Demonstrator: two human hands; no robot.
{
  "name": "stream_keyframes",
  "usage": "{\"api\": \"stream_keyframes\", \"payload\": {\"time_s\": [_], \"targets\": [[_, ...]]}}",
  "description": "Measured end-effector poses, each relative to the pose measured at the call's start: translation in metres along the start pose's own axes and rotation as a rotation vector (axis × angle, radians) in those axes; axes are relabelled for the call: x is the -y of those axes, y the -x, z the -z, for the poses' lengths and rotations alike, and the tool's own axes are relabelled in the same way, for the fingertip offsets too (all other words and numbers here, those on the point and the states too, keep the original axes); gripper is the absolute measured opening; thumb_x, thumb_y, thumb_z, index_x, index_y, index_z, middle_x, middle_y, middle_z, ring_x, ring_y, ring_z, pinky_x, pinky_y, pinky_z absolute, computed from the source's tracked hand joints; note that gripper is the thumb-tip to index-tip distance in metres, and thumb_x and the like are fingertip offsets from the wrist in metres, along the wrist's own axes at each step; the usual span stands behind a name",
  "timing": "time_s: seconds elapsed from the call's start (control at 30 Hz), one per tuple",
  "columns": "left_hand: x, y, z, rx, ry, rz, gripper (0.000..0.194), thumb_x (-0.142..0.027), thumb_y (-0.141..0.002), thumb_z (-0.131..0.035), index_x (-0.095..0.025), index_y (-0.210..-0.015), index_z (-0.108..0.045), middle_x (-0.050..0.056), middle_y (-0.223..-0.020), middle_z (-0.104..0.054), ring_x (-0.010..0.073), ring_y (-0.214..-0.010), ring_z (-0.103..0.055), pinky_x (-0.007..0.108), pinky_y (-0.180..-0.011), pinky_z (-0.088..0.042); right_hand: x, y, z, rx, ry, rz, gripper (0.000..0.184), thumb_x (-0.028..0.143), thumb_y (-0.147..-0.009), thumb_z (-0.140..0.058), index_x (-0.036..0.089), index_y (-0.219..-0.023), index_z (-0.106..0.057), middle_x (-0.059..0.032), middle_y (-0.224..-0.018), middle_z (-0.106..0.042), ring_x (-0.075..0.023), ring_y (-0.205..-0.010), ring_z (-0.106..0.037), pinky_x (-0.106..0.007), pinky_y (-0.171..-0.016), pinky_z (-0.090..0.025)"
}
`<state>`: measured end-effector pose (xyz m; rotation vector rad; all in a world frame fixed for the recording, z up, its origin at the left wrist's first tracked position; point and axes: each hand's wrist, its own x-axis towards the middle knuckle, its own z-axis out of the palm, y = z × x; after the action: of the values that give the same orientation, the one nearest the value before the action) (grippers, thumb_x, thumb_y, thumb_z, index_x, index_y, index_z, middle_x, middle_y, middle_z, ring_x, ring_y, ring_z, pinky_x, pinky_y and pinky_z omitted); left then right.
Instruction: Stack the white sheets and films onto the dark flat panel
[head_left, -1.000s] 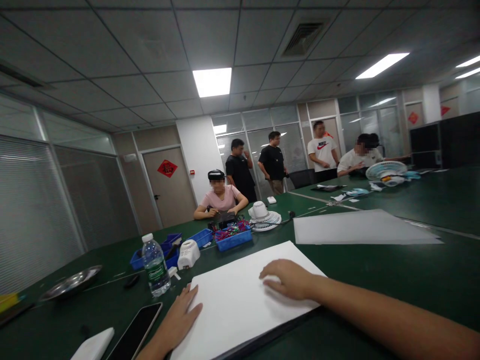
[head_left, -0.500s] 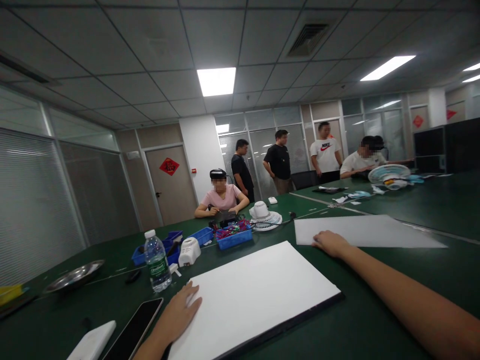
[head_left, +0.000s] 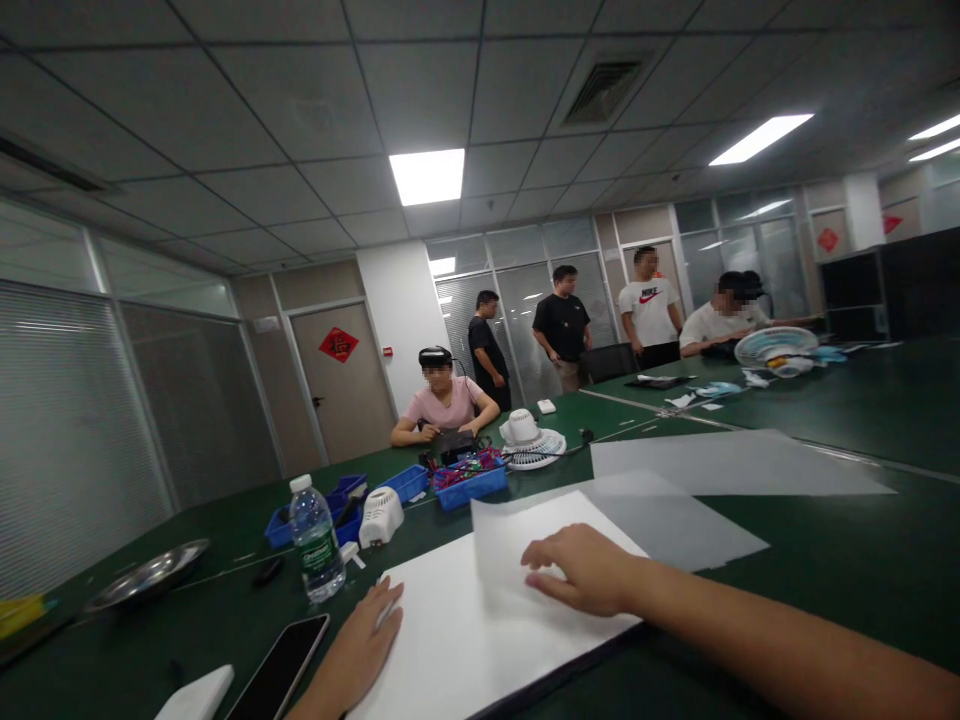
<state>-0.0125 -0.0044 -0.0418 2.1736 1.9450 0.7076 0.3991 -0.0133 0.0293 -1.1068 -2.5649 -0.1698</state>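
In the head view, our left hand (head_left: 358,642) lay spread on white paper (head_left: 431,625) and our right hand (head_left: 589,570) curled, thumb and fingers apart, over a translucent sheet (head_left: 664,515) lapping onto the worktop (head_left: 847,550), apparently a sheet-shifting step next needing light guidance.

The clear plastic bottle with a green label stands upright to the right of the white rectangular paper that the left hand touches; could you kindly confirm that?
Not quite: the side is wrong. In the head view, the clear plastic bottle with a green label stands upright to the left of the white rectangular paper that the left hand touches.
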Motion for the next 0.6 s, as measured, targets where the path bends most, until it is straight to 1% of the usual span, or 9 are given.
{"api": "stream_keyframes", "payload": {"time_s": [0.03, 0.1, 0.2, 0.27, 0.33, 0.43, 0.5, 0.57, 0.6], "targets": [[-0.001, 0.0, 0.0, 0.003, 0.002, 0.004, 0.068, -0.059, -0.088, -0.04, -0.015, -0.136, -0.059, 0.012, -0.155, -0.044, 0.029, -0.146, -0.034, 0.048, -0.122, -0.023, 0.009, 0.001, -0.001, 0.007, -0.033, 0.054, 0.044, 0.057, -0.098, -0.038, 0.031, -0.122, -0.064, -0.0028, -0.108, -0.074, -0.0204, -0.095, -0.069, -0.03, -0.08, -0.045], [-0.003, 0.001, -0.001, 0.008, 0.007, 0.01, 0.068, -0.061, -0.088, -0.04, -0.016, -0.136, -0.059, 0.012, -0.155, -0.044, 0.0288, -0.146, -0.034, 0.048, -0.122, -0.023, 0.015, 0.002, -0.003, 0.01, -0.037, 0.068, 0.046, 0.054, -0.098, -0.037, 0.027, -0.125, -0.064, -0.007, -0.108, -0.074, -0.0245, -0.095, -0.069, -0.034, -0.08, -0.045], [-0.004, 0.001, 0.0, 0.014, 0.013, 0.016, 0.069, -0.062, -0.089, -0.04, -0.016, -0.137, -0.058, 0.012, -0.155, -0.043, 0.0295, -0.146, -0.033, 0.049, -0.122, -0.023, 0.002, 0.002, -0.008, 0.033, 0.039, -0.025, 0.043, 0.044, -0.097, -0.038, 0.02, -0.111, -0.071, -0.0121, -0.099, -0.074, -0.0275, -0.089, -0.068, -0.038, -0.078, -0.045], [-0.004, 0.001, 0.0, 0.018, 0.013, 0.023, 0.07, -0.063, -0.089, -0.04, -0.015, -0.138, -0.057, 0.012, -0.156, -0.042, 0.0297, -0.147, -0.033, 0.049, -0.122, -0.023, -0.009, 0.001, -0.012, 0.063, 0.053, -0.026, 0.039, 0.041, -0.095, -0.042, 0.018, -0.097, -0.074, -0.0132, -0.095, -0.074, -0.0279, -0.086, -0.068, -0.038, -0.076, -0.045], [-0.002, 0.001, 0.0, 0.017, 0.009, 0.03, 0.072, -0.064, -0.089, -0.041, -0.015, -0.14, -0.055, 0.012, -0.156, -0.041, 0.0297, -0.147, -0.032, 0.049, -0.122, -0.023, -0.013, 0.001, -0.016, 0.08, 0.046, 0.004, 0.038, 0.041, -0.094, -0.044, 0.018, -0.091, -0.075, -0.0126, -0.094, -0.074, -0.0278, -0.087, -0.067, -0.037, -0.075, -0.046], [0.0, -0.001, -0.001, 0.009, -0.003, 0.038, 0.076, -0.062, -0.085, -0.049, -0.012, -0.142, -0.052, 0.013, -0.156, -0.039, 0.0305, -0.147, -0.032, 0.048, -0.123, -0.022, -0.008, 0.002, -0.021, 0.084, 0.02, 0.056, 0.04, 0.044, -0.096, -0.043, 0.021, -0.094, -0.075, -0.009, -0.096, -0.075, -0.0259, -0.09, -0.067, -0.037, -0.08, -0.046], [0.002, -0.001, -0.001, 0.008, -0.011, 0.036, 0.077, -0.06, -0.083, -0.051, -0.009, -0.142, -0.051, 0.015, -0.157, -0.038, 0.0307, -0.147, -0.032, 0.047, -0.123, -0.021, -0.005, 0.001, -0.025, 0.076, -0.048, 0.102, 0.041, 0.048, -0.097, -0.042, 0.024, -0.102, -0.075, -0.0062, -0.099, -0.076, -0.0236, -0.093, -0.067, -0.035, -0.085, -0.046], [0.002, -0.002, -0.001, 0.014, -0.016, 0.031, 0.076, -0.057, -0.084, -0.05, -0.009, -0.142, -0.05, 0.016, -0.158, -0.036, 0.0301, -0.147, -0.033, 0.046, -0.123, -0.021, -0.011, -0.003, -0.028, 0.053, -0.135, 0.106, 0.042, 0.051, -0.097, -0.042, 0.027, -0.112, -0.073, -0.0037, -0.108, -0.075, -0.0213, -0.099, -0.066, -0.033, -0.091, -0.045], [0.003, -0.002, -0.001, 0.017, -0.017, 0.026, 0.074, -0.056, -0.084, -0.05, -0.01, -0.143, -0.05, 0.016, -0.159, -0.035, 0.0297, -0.147, -0.033, 0.046, -0.122, -0.022, -0.02, -0.005, -0.028, 0.036, -0.165, 0.084, 0.042, 0.051, -0.098, -0.041, 0.028, -0.117, -0.071, -0.003, -0.113, -0.074, -0.0205, -0.104, -0.065, -0.032, -0.095, -0.044]]}}
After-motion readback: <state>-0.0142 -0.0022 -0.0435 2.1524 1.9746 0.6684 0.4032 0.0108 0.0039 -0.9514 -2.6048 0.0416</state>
